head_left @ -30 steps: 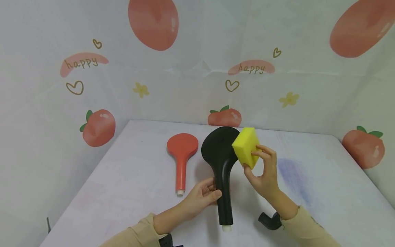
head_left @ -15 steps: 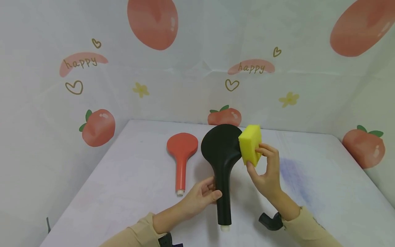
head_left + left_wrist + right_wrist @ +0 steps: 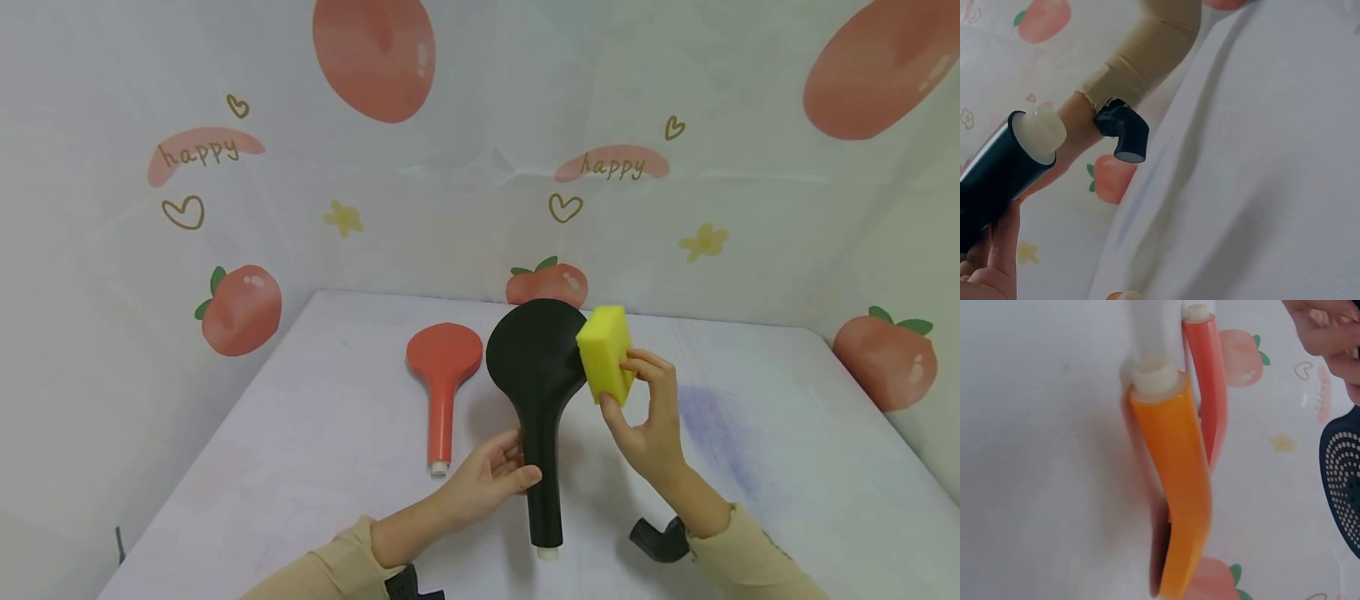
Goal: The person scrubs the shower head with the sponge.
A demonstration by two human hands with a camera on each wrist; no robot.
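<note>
My left hand (image 3: 480, 485) grips the handle of a black shower head (image 3: 532, 358), raised above the table with its smooth back showing in the head view. White spray nozzles dot its face in the right wrist view. At the right rim of that head, a yellow sponge (image 3: 604, 350) is pinched between the thumb and fingers of my right hand (image 3: 651, 417); it appears to touch the rim. The handle's white threaded end (image 3: 1044, 134) shows in the left wrist view. The sponge lies outside both wrist views.
A red shower head (image 3: 442, 354) lies on the white table (image 3: 315, 467) left of the black one. An orange shower head (image 3: 1179, 456) lies beside the red one in the right wrist view, hidden in the head view. A printed cloth backdrop (image 3: 450, 208) stands behind.
The sponge has shifted slightly right along the black shower head's rim and turned more upright, then edged back a little left. The black shower head has risen slightly in view; my left hand barely moves.
</note>
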